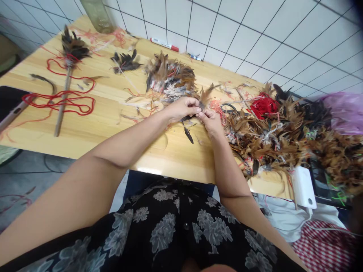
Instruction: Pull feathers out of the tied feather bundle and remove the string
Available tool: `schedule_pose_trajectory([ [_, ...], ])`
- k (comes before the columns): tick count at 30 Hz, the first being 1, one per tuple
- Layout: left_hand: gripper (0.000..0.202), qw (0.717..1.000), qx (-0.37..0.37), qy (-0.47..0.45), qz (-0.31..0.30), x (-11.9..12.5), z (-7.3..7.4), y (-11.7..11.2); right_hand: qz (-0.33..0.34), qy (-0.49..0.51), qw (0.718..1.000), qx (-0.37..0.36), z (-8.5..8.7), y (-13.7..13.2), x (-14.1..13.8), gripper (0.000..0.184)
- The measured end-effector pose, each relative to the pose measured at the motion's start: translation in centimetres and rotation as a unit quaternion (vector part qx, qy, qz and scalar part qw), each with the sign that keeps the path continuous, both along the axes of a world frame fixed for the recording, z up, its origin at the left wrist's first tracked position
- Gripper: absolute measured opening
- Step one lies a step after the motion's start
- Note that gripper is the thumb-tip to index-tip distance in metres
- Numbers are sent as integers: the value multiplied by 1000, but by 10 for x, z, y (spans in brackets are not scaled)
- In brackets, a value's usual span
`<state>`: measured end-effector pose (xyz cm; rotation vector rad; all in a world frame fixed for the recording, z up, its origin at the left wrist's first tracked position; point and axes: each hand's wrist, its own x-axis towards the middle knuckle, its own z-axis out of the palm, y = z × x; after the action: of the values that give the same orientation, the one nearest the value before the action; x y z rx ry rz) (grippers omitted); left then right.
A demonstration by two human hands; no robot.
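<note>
A pale wooden table with a glossy front edge [176,158] spans the view. On its right side lies a large, loose heap of brown feathers [263,139]; past the middle sits a rounded clump of brown feathers with whitish bases [178,73]. To the left rests a thin wooden stick topped with dark feathers [67,79], crossed by loops of red cord [42,98]. The left hand [183,108] and right hand [211,120] meet just in front of the clump, fingertips nearly together, both pinching the lower end of a small brown feather tuft [206,95] that points up and away. A tangled ball of bright red yarn [264,106] sits by the heap. Below the left hand shows a slim black feather [188,135].
</note>
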<state>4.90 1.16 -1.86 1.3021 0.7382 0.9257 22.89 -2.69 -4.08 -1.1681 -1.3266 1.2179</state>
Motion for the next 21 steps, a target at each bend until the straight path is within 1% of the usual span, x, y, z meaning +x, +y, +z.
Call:
schedule_pose_trajectory([
  [1, 16, 1000, 15, 14, 16, -2, 1, 3, -5, 11, 1000, -5, -1, 0, 0, 64],
  [2, 13, 997, 41, 37, 49, -6, 1, 8, -11, 23, 1000, -15, -2, 0, -1, 63],
  [3, 10, 990, 73, 69, 96, -12, 0, 14, -20, 35, 999, -28, -3, 0, -1, 60],
  [4, 10, 976, 111, 108, 150, -19, -2, 21, -31, 47, 997, -45, -3, 1, -1, 56],
  [6, 11, 928, 180, 205, 255, -35, -9, 37, -58, 63, 993, -78, -2, 1, -2, 44],
  [7, 12, 908, 201, 245, 273, -44, -14, 45, -70, 65, 991, -90, -2, 1, -3, 39],
  [8, 13, 894, 214, 274, 282, -51, -19, 52, -78, 65, 990, -97, 0, 1, -4, 35],
  [10, 16, 877, 231, 319, 275, -61, -29, 63, -85, 60, 990, -100, 2, -1, -7, 31],
  [12, 18, 869, 233, 350, 262, -64, -36, 68, -85, 56, 990, -95, 4, -2, -10, 29],
  [14, 15, 871, 222, 358, 254, -62, -38, 68, -85, 53, 991, -93, 5, -3, -13, 28],
  [15, 14, 876, 213, 353, 252, -61, -37, 67, -87, 50, 991, -94, 5, -4, -14, 29],
  [17, 20, 889, 196, 328, 254, -59, -33, 64, -91, 43, 990, -95, 5, -4, -15, 31],
  [19, 26, 899, 190, 292, 267, -57, -26, 59, -96, 33, 990, -96, 6, -4, -17, 32],
  [21, 26, 904, 187, 258, 285, -53, -17, 51, -103, 23, 990, -98, 6, -4, -17, 31],
])
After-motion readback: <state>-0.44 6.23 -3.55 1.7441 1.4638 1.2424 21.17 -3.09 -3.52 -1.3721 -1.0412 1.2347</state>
